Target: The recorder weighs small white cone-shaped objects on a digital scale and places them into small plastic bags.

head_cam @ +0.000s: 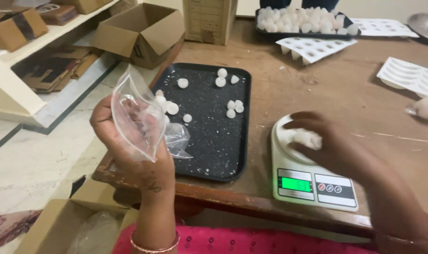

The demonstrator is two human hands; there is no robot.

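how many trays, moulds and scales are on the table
black trays: 2 — near one, far one heaped with white pieces
white moulds: 3 —
white kitchen scale: 1
total: 6

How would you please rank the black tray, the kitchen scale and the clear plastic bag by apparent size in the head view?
1. Black tray, clearly largest.
2. Kitchen scale and clear plastic bag: look alike; the bag is raised nearer the camera in the left hand, so unranked.
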